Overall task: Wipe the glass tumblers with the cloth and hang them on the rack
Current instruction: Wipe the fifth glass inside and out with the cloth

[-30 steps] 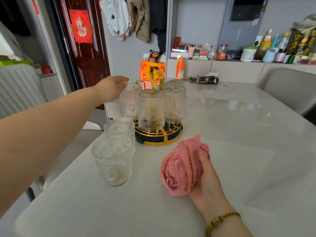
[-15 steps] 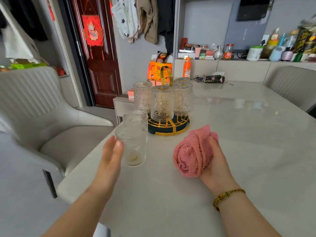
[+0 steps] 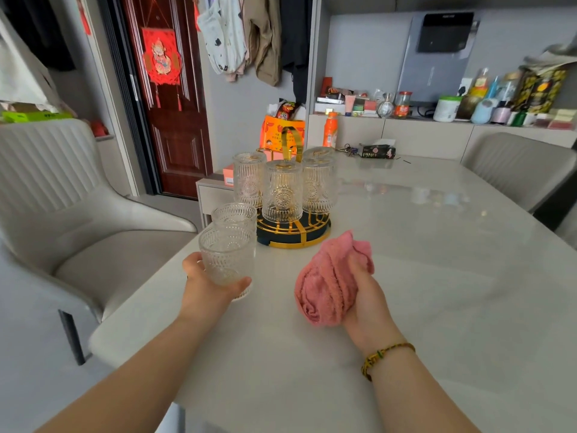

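Note:
Two embossed glass tumblers stand upright near the table's left edge. My left hand (image 3: pixel 209 284) is wrapped around the base of the nearer tumbler (image 3: pixel 227 256), which still rests on the table. The second tumbler (image 3: pixel 234 215) stands just behind it. My right hand (image 3: pixel 363 300) grips a bunched pink cloth (image 3: pixel 331 281) resting on the table. Behind them stands a round gold and dark green rack (image 3: pixel 293 231) with a gold handle, and several tumblers (image 3: pixel 282 190) hang upside down on its pegs.
The pale marble table (image 3: pixel 421 276) stretches to the right and back. A grey chair (image 3: pixel 78 220) stands close on the left, another chair (image 3: pixel 518 170) at the far right. An orange bottle (image 3: pixel 330 129), a tissue box (image 3: pixel 377 150) and a cluttered shelf lie behind.
My left hand drew back from the rack, came down to the nearer upright tumbler and closed around its base. My right hand kept hold of the cloth.

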Action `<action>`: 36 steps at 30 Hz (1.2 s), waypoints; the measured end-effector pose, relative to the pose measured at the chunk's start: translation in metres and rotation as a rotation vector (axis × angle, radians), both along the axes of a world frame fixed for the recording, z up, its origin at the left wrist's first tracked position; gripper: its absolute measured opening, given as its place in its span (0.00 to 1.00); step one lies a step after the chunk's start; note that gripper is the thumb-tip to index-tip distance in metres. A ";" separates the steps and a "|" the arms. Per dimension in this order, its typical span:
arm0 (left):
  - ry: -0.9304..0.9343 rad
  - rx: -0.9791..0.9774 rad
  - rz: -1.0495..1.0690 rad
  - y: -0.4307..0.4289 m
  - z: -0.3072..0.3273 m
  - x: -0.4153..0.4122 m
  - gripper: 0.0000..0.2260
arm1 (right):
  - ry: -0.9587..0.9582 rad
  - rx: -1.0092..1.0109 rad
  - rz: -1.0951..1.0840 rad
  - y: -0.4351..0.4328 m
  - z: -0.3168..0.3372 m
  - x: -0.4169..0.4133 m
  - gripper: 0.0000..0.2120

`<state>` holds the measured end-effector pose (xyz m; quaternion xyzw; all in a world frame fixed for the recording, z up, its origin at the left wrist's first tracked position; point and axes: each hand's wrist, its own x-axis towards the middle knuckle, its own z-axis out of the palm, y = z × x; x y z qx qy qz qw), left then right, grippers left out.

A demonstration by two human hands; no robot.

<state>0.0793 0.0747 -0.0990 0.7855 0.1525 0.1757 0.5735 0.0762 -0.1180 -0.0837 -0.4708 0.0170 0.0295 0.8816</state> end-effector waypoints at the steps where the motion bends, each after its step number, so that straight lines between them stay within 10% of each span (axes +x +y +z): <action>1: -0.001 0.001 0.004 -0.001 0.001 0.001 0.36 | -0.005 -0.013 -0.011 0.000 0.000 -0.001 0.11; 14: -0.105 -0.382 -0.248 -0.047 0.034 -0.029 0.27 | -0.004 -0.143 -0.254 -0.017 -0.002 -0.003 0.10; 22: 0.009 -0.651 -0.502 -0.129 0.034 -0.007 0.17 | -0.224 -0.617 -0.381 -0.087 0.005 -0.009 0.17; 29: 0.075 -0.677 -0.587 -0.147 0.015 0.015 0.34 | -0.205 -0.602 -0.478 -0.109 -0.005 -0.003 0.13; 36: 0.133 -0.630 -0.691 -0.148 -0.001 0.020 0.40 | -0.601 -0.911 -0.493 -0.092 -0.001 -0.022 0.12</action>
